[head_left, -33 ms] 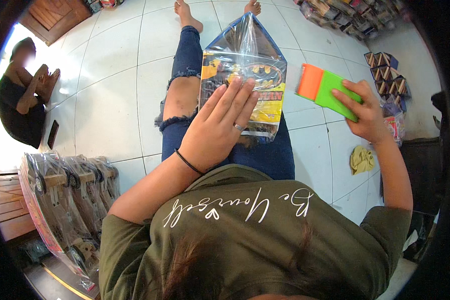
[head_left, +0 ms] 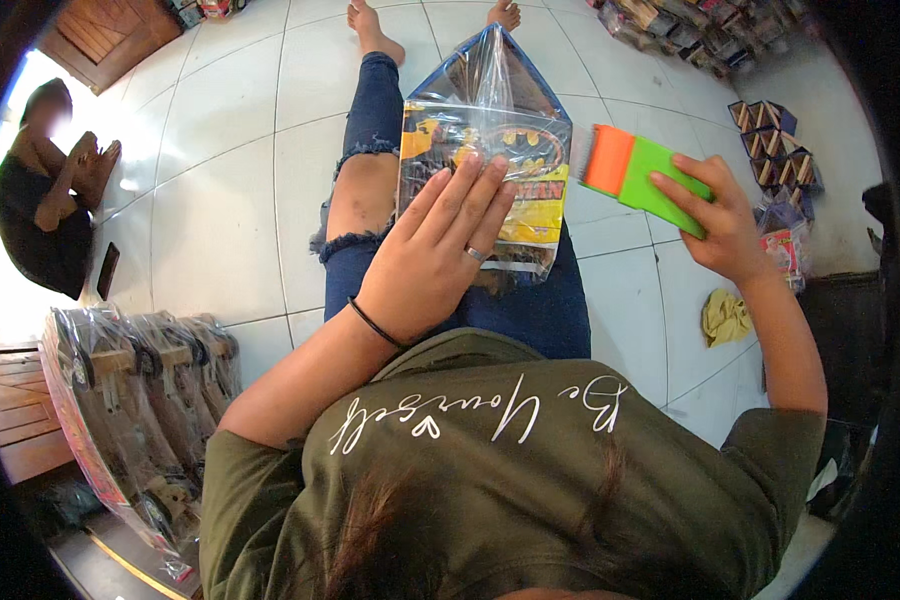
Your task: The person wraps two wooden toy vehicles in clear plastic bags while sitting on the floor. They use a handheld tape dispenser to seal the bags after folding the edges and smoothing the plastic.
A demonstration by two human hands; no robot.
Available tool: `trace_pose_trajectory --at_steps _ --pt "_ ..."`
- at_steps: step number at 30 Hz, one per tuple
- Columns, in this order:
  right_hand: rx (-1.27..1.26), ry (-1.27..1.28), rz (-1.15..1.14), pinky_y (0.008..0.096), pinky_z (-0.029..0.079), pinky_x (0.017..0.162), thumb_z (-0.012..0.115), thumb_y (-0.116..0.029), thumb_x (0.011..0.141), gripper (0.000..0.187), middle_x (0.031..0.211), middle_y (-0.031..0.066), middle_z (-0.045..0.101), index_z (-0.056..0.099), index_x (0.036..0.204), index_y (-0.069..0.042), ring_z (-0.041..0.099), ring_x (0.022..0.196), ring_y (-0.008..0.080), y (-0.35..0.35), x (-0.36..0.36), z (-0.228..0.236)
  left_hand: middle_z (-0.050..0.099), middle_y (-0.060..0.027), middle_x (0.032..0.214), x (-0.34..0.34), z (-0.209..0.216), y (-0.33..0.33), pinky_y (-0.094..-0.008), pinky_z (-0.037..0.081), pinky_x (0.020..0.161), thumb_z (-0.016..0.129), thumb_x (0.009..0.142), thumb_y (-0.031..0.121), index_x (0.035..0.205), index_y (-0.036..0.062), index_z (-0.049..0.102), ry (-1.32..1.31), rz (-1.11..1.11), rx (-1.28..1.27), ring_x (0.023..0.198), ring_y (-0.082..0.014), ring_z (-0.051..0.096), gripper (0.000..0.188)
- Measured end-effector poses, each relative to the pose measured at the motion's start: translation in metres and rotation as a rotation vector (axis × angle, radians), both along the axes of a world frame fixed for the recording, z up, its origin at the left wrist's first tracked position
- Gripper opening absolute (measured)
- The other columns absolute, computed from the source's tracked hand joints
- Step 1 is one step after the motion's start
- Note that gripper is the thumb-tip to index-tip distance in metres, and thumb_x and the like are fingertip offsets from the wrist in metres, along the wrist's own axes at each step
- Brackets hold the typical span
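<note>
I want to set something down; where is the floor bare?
Bare floor lies between the seated person and the left leg, and between the lap and yellow cloth. Crowded: the lap under the package, wrapped goods lower left, piled packages upper right.

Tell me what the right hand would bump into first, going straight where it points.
Probably the package: the green tool in the right hand would touch it first, though depth is unclear.
</note>
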State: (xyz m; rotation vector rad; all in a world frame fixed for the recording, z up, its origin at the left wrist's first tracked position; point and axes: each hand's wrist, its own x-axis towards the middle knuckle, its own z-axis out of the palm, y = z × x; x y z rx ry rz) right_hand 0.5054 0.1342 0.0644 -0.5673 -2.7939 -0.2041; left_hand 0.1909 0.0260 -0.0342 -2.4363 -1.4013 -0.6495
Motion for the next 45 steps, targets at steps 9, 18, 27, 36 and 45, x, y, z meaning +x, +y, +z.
trace_pose_trajectory --at_steps 9,18,27,36,45 --pt "-0.335 -0.816 -0.19 0.0418 0.049 0.083 0.065 -0.017 0.08 0.028 0.101 0.0122 0.062 0.064 0.107 -0.008 0.057 0.098 0.0335 0.064 0.021 -0.19 0.041 -0.0137 0.145 -0.005 0.0 -0.012 -0.0463 0.029 0.113 0.068 0.079 0.028 0.137 0.009 0.048 -0.078 -0.05 -0.026 0.138 -0.0291 0.033 0.064" --pt "-0.67 0.605 -1.183 0.039 0.034 0.109 0.066 -0.02 0.08 0.054 0.132 0.0187 0.049 0.053 0.132 -0.009 0.045 0.126 0.0322 0.04 0.076 -0.336 0.063 -0.0206 0.108 0.089 0.103 0.109 -0.0533 0.024 0.111 0.043 0.088 0.063 0.114 0.0055 0.066 0.987 -0.2 -0.665 0.111 -0.03 0.058 0.067" --pt "-0.741 1.279 -0.053 0.0393 0.027 0.111 0.033 -0.043 0.1 0.058 0.148 0.011 0.04 0.038 0.144 -0.005 0.038 0.136 0.0235 0.077 -0.094 -0.149 0.053 -0.0167 0.129 -0.024 0.069 0.115 -0.0354 0.036 0.104 0.034 0.101 0.039 0.135 0.0006 0.045 -0.719 -0.2 -0.536 0.118 -0.0245 0.051 0.052" --pt "-2.265 1.404 0.046 0.0322 0.053 0.079 0.038 -0.048 0.098 0.05 0.1 0.0121 0.065 0.059 0.112 -0.005 0.064 0.083 0.0208 0.055 -0.166 -0.173 0.028 -0.0199 0.148 -0.012 -0.059 0.109 -0.0407 0.017 0.114 0.038 0.093 0.062 0.148 0.0003 0.021 -1.887 0.1 -0.971 0.138 -0.0279 0.025 0.085" --pt "-1.867 0.636 0.239 0.0376 0.024 0.114 0.032 -0.068 0.09 0.086 0.152 0.0144 0.031 0.026 0.15 -0.007 0.037 0.134 0.0263 0.105 -0.138 -0.058 0.009 -0.02 0.158 -0.042 -0.002 0.088 -0.0537 0.003 0.116 0.041 0.084 0.072 0.152 0.005 0.013 -0.49 -0.022 0.359 0.146 -0.0394 0.006 0.1"
